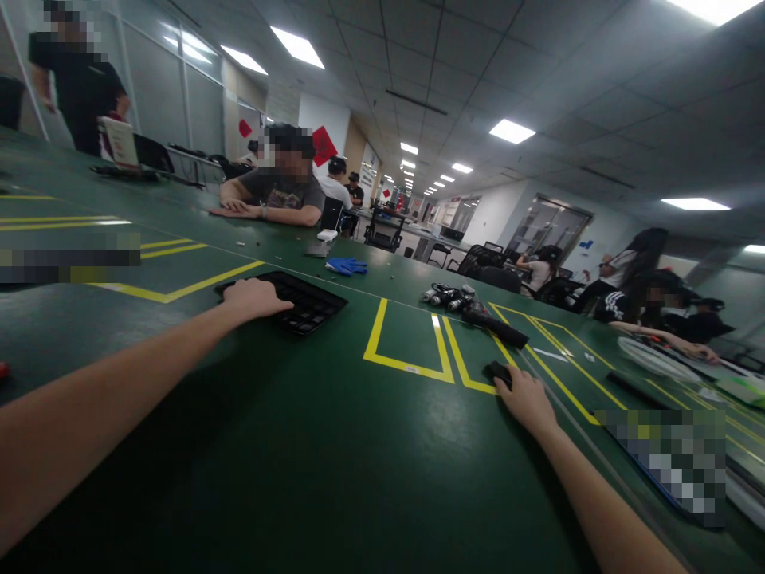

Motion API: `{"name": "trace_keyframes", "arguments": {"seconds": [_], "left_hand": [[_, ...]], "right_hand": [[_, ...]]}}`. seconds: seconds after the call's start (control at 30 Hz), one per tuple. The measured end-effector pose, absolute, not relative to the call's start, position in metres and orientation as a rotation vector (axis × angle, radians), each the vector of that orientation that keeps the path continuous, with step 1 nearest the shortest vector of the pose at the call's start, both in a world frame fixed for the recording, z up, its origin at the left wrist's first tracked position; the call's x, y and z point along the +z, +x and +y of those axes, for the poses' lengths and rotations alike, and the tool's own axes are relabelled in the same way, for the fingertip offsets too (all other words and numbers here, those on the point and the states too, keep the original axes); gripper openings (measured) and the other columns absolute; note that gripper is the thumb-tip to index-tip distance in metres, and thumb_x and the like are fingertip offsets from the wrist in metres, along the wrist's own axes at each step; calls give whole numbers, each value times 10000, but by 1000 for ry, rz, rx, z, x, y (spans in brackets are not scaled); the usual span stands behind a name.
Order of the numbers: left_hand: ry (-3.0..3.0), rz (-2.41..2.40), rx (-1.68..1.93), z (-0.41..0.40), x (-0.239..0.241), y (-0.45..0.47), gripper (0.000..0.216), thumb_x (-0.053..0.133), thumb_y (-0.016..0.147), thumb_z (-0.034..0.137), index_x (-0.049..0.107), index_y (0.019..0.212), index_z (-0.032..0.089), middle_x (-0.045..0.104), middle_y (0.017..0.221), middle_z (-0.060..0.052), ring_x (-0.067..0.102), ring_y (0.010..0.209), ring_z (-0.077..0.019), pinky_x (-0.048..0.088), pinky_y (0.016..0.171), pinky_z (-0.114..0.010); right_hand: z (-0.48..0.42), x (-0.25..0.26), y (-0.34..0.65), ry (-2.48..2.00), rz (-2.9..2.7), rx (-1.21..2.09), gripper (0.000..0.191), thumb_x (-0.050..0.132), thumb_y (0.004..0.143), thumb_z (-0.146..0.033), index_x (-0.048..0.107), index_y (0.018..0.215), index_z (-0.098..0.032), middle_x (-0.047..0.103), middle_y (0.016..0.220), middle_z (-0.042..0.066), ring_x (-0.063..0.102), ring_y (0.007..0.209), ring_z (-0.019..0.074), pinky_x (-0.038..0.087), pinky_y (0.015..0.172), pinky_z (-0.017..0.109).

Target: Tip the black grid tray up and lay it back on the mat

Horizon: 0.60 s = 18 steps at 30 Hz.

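Note:
My left hand [254,299] lies on the near left part of a black keyboard [299,301] on the green table; its fingers curl down onto the keys. My right hand [526,396] rests on a small black object [497,371], probably a mouse, and its fingers are closed over it. Both forearms stretch out from the bottom of the view.
Yellow tape boxes [409,339] mark the table [335,446]. A black tool [496,325] with several small cylinders [445,296] lies beyond my right hand. A blue glove [347,266] lies further back. A seated person [280,195] leans on the far edge; others sit at right.

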State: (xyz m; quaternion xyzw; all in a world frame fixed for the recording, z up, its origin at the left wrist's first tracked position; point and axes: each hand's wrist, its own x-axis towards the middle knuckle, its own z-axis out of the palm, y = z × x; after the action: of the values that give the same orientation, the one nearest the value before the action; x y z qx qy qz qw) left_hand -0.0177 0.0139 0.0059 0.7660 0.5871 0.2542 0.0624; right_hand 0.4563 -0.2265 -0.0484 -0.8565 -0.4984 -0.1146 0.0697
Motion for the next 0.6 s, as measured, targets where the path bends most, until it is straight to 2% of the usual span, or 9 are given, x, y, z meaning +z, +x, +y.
{"name": "trace_keyframes", "arguments": {"seconds": [0.13, 0.23, 0.37, 0.47, 0.53, 0.6], "left_hand": [[2303, 2027, 508, -4, 11, -3, 502, 563, 623, 600, 616, 718, 110, 629, 958, -197, 544, 970, -378, 416, 748, -418], [2461, 1913, 509, -27, 12, 22, 516, 516, 660, 601, 629, 840, 131, 611, 1045, -189, 562, 963, -343, 430, 738, -384], [2413, 1545, 693, -64, 4, 67, 462, 513, 691, 574, 609, 912, 181, 618, 1047, -104, 568, 952, -268, 432, 732, -322], [2230, 1197, 785, -94, -7, 94, 434, 501, 721, 561, 590, 899, 175, 624, 944, -69, 574, 865, -223, 435, 688, -301], [2180, 1027, 825, -112, -12, 105, 409, 511, 726, 543, 572, 882, 170, 602, 860, -47, 558, 801, -200, 429, 659, -293], [2193, 938, 823, -127, -15, 110, 377, 528, 722, 514, 552, 870, 168, 551, 779, -21, 517, 722, -174, 407, 612, -280]], "right_hand": [[-221, -46, 451, -2476, -1371, -192, 435, 406, 818, -345, 505, 1171, -109, 561, 1145, 149, 495, 1085, 293, 337, 955, 419], [-216, -41, 425, -2211, -1315, 75, 468, 450, 775, -353, 509, 1165, -101, 558, 1168, 139, 497, 1106, 271, 358, 967, 407], [-216, -33, 360, -1781, -1358, 409, 541, 530, 719, -391, 491, 1189, -126, 536, 1205, 122, 493, 1119, 254, 362, 986, 407], [-223, -30, 317, -1491, -1316, 696, 551, 583, 708, -376, 459, 1207, -178, 543, 1215, 83, 502, 1123, 221, 359, 1006, 396], [-228, -30, 300, -1297, -1274, 841, 510, 606, 699, -362, 482, 1163, -191, 556, 1211, 70, 518, 1112, 216, 398, 980, 382], [-232, -33, 292, -1237, -1308, 843, 449, 610, 697, -358, 519, 1103, -190, 579, 1184, 69, 537, 1089, 226, 435, 944, 382]]}}
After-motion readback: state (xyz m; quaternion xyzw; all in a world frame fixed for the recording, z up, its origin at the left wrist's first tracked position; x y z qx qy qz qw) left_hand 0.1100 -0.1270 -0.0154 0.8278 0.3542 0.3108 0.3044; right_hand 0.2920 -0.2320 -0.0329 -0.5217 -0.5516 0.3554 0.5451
